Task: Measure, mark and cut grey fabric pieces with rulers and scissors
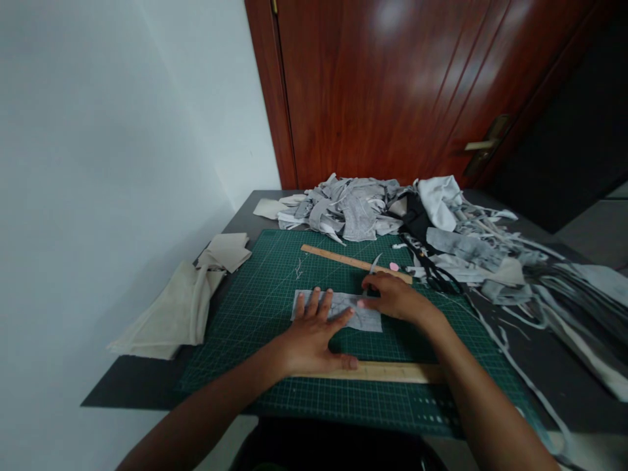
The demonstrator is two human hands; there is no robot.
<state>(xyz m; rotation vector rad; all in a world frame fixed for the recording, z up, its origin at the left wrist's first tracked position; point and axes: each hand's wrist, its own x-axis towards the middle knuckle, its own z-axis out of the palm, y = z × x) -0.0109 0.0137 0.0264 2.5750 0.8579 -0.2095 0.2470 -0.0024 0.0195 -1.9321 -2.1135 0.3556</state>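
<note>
Cloth piece (354, 314), small and grey, lies flat in the middle of the green mat (275, 294). Both hands are on it. Far to the left, beige cloth (176, 314) sits folded on the tabletop (132, 383), partly off the mat's edge. Next comes the left hand (314, 337). It lies flat with its fingers spread wide, pressing down on the left part of the cloth piece, and its thumb points right, just above a wooden ruler (392, 373) near the front of the mat. The right hand (392, 297) rests at the right end of the cloth piece with its fingers curled around a thin tool (375, 263); what the tool is cannot be told. Just behind this hand lies a second ruler (338, 258), slanted, with a small pink thing (394, 266) beside it. At the back and off to the right, a big heap of grey and white scraps (441, 229) covers the tabletop.
</note>
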